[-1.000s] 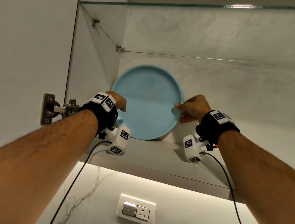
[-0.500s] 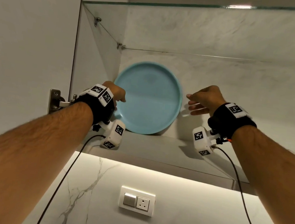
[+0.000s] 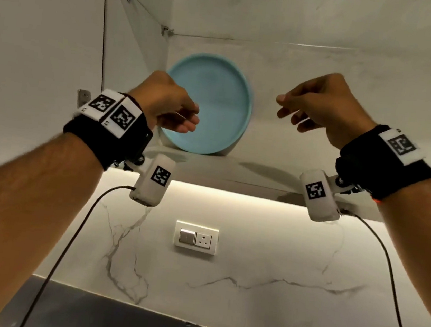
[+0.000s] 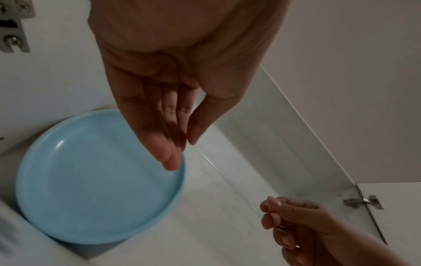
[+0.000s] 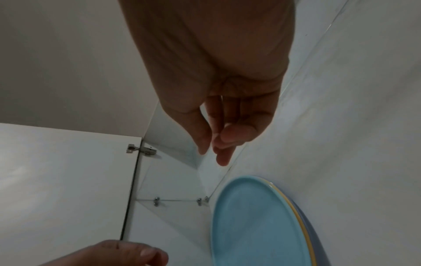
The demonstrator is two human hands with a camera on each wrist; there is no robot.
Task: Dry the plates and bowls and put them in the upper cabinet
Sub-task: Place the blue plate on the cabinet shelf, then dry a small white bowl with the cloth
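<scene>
A light blue plate (image 3: pixel 215 104) stands on edge on the cabinet's lower shelf (image 3: pixel 261 174), leaning against the back wall near the left corner. In the right wrist view the plate (image 5: pixel 250 225) has a yellow rim and a dark blue edge (image 5: pixel 318 243) stacked behind it. My left hand (image 3: pixel 190 117) hovers in front of the plate's left side, fingers relaxed, holding nothing. My right hand (image 3: pixel 290 110) hangs to the right of the plate, apart from it, fingers loosely curled and empty. The left wrist view shows the left hand (image 4: pixel 180 149) clear of the plate (image 4: pixel 91 180).
A glass shelf (image 3: pixel 249 42) spans the cabinet above the plate. The open cabinet door (image 3: pixel 35 35) with its hinge (image 3: pixel 83 96) stands at the left. Below the cabinet are a marble wall with a switch and socket (image 3: pixel 196 237) and a dark counter (image 3: pixel 137 321).
Both hands have let go of the plate's edges and drawn back towards me. The plate stays leaning on the shelf. The head view has tilted down.
</scene>
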